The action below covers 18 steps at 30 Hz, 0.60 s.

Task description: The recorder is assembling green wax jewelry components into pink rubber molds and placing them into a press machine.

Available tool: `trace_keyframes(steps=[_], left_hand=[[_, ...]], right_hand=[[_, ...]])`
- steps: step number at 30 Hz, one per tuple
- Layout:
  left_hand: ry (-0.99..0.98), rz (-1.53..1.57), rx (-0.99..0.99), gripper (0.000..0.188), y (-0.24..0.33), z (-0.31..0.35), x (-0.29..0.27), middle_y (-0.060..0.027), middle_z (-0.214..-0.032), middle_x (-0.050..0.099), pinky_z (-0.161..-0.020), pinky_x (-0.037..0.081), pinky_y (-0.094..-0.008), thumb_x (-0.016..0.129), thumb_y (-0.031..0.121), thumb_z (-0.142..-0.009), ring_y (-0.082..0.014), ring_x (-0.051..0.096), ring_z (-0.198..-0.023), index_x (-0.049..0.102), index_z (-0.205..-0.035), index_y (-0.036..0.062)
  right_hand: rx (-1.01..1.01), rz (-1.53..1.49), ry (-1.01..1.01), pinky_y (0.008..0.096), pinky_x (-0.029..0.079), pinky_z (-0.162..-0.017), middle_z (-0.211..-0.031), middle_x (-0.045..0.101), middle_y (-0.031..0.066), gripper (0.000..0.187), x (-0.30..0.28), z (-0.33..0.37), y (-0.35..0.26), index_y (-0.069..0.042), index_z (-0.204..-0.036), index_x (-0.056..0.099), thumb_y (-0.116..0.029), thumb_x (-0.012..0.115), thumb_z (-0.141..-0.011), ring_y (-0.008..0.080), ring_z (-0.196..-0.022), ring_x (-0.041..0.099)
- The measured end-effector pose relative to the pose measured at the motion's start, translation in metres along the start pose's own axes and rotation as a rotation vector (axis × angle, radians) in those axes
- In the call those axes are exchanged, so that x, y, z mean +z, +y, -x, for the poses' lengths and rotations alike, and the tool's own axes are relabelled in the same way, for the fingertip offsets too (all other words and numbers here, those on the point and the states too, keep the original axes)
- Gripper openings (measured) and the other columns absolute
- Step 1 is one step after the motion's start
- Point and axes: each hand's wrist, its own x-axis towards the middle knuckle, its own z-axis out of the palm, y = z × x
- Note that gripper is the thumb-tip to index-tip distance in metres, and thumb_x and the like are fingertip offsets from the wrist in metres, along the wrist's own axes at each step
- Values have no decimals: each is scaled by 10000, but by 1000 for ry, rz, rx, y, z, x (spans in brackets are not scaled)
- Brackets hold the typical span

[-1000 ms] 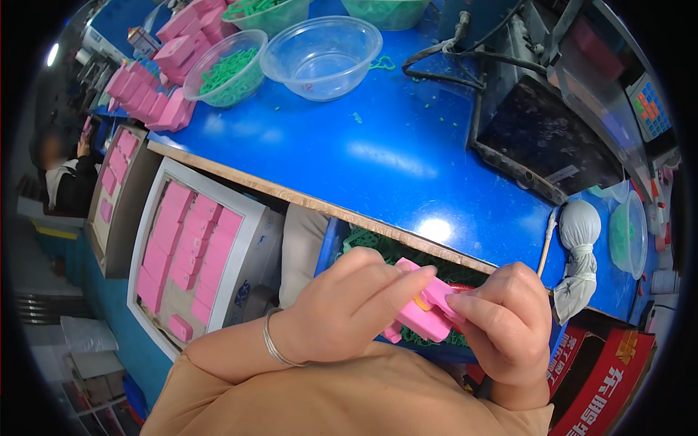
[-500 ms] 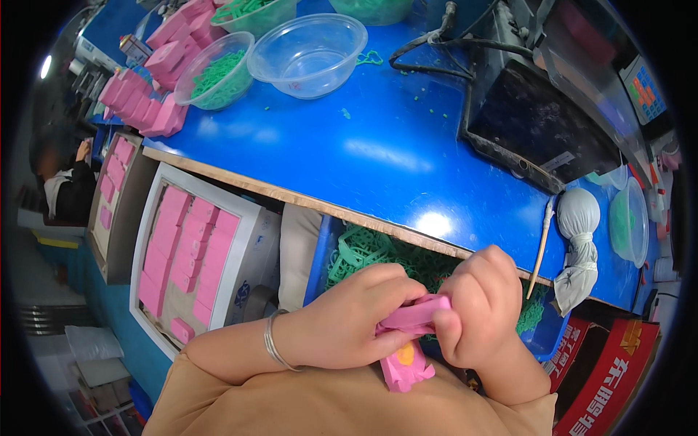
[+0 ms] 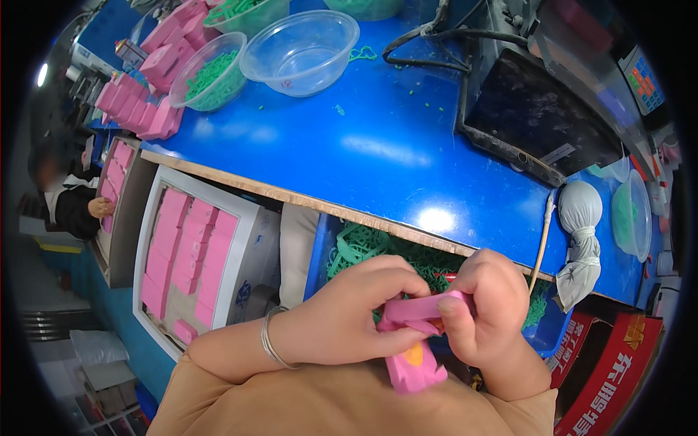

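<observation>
Both my hands hold a pink rubber mould [image 3: 411, 311] above my lap. It is soft and bent, and a lower flap [image 3: 418, 374] with a yellow patch hangs beneath my fingers. My left hand [image 3: 356, 309] is closed on its left side, with fingers behind and thumb below. My right hand [image 3: 494, 305] pinches the upper right end, thumb in front. The mould's inside is mostly hidden by my fingers. Just beyond my hands sits a blue bin [image 3: 315, 272] of tangled green pieces [image 3: 361, 247]. A small red thing [image 3: 446, 277] shows between my hands, too little to name.
Pink moulds fill a white-framed tray [image 3: 163, 182] on the left; more are stacked [image 3: 131, 105] on the blue table [image 3: 291, 152]. Clear bowls [image 3: 298, 54], a black-framed machine [image 3: 545, 116], a wooden-handled brush [image 3: 543, 236] and a tied cloth pouch [image 3: 580, 207] stand there. Another person [image 3: 76, 203] works far left.
My right hand's pinch has shifted and the mould's upper strip is bent further, opening a gap below it. The other person's hand has come down onto their tray.
</observation>
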Motion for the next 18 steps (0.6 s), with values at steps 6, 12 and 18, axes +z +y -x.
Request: trace_keyframes(steps=[6,12,18], left_hand=[[39,-196,94,353,3,0,9,-109,-819,488,-648,412,-362,597,3,-656,-276,491,-743,464,-982,21],[152,604,-332,445,6,3,3,-107,-963,524,-742,436,-322,688,99,-699,-243,532,-871,451,-1064,1],[192,24,36,250,1,2,-11,-81,-910,537,-724,417,-306,706,128,-702,-207,526,-743,575,-882,14]], right_hand=[[130,-40,-37,313,314,-425,-559,429,66,259,3,6,3,-52,-598,469,-160,692,-674,205,-474,418],[281,-434,16,281,401,-581,-733,516,84,197,5,1,-5,-4,-871,569,-105,651,-723,187,-654,498],[141,-224,-119,272,407,-593,-779,531,114,272,-1,11,3,20,-937,557,-69,675,-708,199,-664,508]])
